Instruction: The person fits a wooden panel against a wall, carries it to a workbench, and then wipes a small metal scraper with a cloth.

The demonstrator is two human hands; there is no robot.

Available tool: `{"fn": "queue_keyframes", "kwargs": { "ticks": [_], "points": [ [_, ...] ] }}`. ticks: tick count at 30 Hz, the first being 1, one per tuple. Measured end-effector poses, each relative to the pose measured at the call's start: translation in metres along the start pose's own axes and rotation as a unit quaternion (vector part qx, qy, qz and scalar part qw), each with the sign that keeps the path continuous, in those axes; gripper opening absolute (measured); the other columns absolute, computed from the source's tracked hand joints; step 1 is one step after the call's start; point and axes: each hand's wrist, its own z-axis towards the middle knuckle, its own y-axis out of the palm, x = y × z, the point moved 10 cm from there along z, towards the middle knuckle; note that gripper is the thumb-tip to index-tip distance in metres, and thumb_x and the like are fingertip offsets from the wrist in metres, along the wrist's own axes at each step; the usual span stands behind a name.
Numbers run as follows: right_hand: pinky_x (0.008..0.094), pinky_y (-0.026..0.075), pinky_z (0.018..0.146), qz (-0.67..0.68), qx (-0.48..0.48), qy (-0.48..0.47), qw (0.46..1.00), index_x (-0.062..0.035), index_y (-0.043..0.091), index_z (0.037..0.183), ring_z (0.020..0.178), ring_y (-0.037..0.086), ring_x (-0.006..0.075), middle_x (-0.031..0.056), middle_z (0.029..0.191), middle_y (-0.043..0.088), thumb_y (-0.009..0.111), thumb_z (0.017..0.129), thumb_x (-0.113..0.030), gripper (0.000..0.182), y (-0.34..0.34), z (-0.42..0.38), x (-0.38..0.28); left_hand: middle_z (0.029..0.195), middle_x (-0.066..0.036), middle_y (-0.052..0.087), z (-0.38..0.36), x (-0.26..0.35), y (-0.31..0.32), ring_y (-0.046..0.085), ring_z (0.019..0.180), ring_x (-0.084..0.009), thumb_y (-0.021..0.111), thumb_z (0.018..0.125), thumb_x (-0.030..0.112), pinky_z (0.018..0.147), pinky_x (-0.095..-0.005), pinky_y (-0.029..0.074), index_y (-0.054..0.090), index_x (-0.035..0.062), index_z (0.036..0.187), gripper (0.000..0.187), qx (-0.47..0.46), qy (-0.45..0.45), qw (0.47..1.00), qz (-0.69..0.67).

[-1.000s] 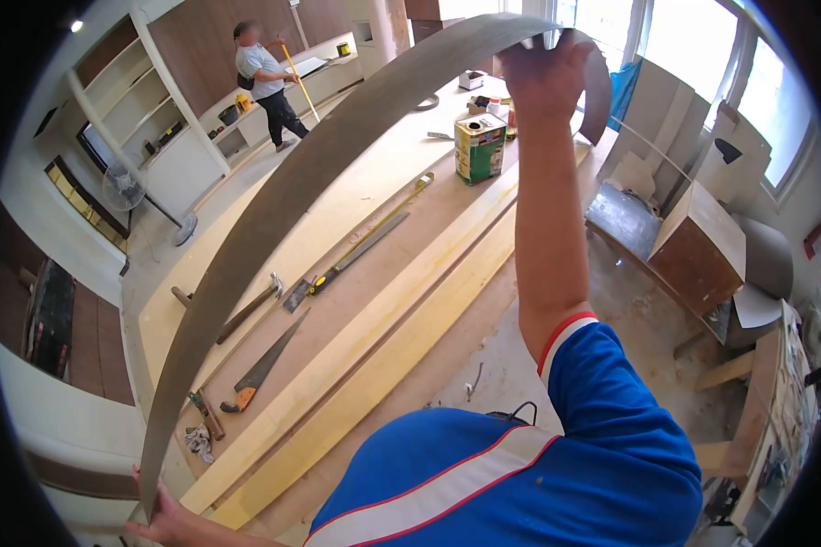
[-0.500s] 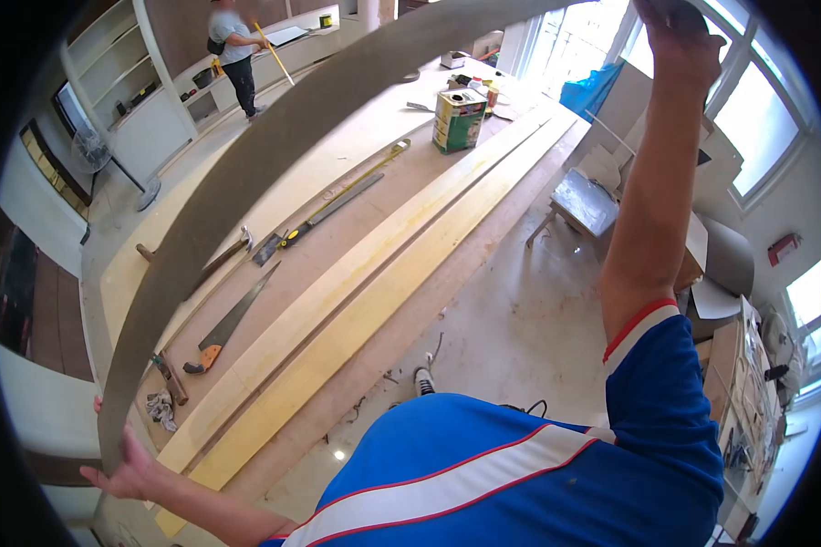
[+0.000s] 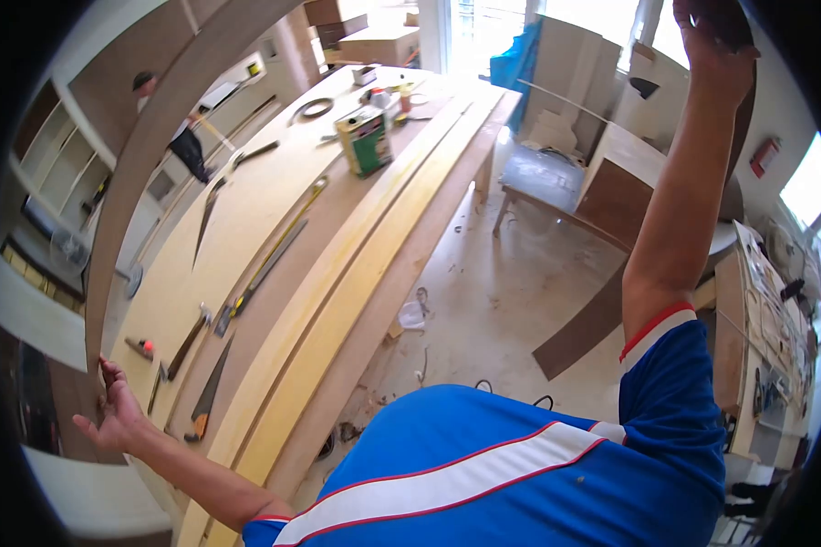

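Note:
A long, thin, flexible grey-brown strip point(image 3: 141, 155) arches up from the left and leaves the view at the top. My left hand point(image 3: 119, 410) holds its lower left edge with curled fingers, the thumb spread away. Raised high at the upper right, my right hand point(image 3: 707, 41) grips a dark part of the strip, its fingers partly hidden. Below my right arm, a brown strip end point(image 3: 579, 328) hangs near the floor; its link to my right hand is hidden behind the arm.
On the workbench lie two pale boards point(image 3: 337, 283), a handsaw point(image 3: 212, 392), a hammer point(image 3: 190, 342), a level point(image 3: 269, 264) and a green-and-white can point(image 3: 365, 141). Another person point(image 3: 187, 146) stands beyond it. A low metal-topped stool point(image 3: 538, 178) and boxes stand at right.
The view has turned and shifted along the bench. The arched strip has swung to the left, baring more of the bench top. A brown strip end now shows below my right arm.

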Motion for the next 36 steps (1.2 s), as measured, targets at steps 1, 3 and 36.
{"fn": "queue_keyframes", "kwargs": {
  "ticks": [1,3,36],
  "points": [
    [0.0687,0.035,0.105,-0.007,0.014,-0.012,1.0,-0.0119,0.051,0.13,0.128,0.045,0.0342,0.0132,0.137,0.049,0.05,0.096,-0.055,0.055,-0.023,0.007,-0.013,0.149,-0.037,0.024,0.002,-0.024,0.007,0.035,0.131,-0.0535,0.06,0.085,0.039,0.096,-0.0583,0.033,0.01,-0.0019,0.155,0.096,-0.016,-0.02,1.0,-0.013],
    [0.0701,0.035,0.105,-0.032,0.052,-0.034,0.998,-0.0136,0.05,0.131,0.128,0.045,0.0339,0.0125,0.138,0.048,0.05,0.097,-0.055,0.054,-0.071,0.019,-0.037,0.148,-0.04,0.024,-0.011,-0.08,0.031,0.035,0.132,-0.0546,0.057,0.086,0.039,0.096,-0.059,0.033,0.009,-0.0039,0.154,0.094,-0.022,-0.05,0.998,-0.015],
    [0.0588,0.023,0.12,-0.045,-0.146,0.138,0.979,0.0127,0.032,0.142,0.14,0.031,0.0457,0.0327,0.148,0.034,0.026,0.099,-0.062,0.086,-0.213,0.186,0.255,0.161,-0.025,0.017,0.065,-0.319,-0.005,0.021,0.145,-0.0477,0.054,0.084,0.05,0.115,-0.0672,0.015,0.012,-0.0011,0.156,0.098,-0.008,0.021,0.989,-0.143]
  ]
}}
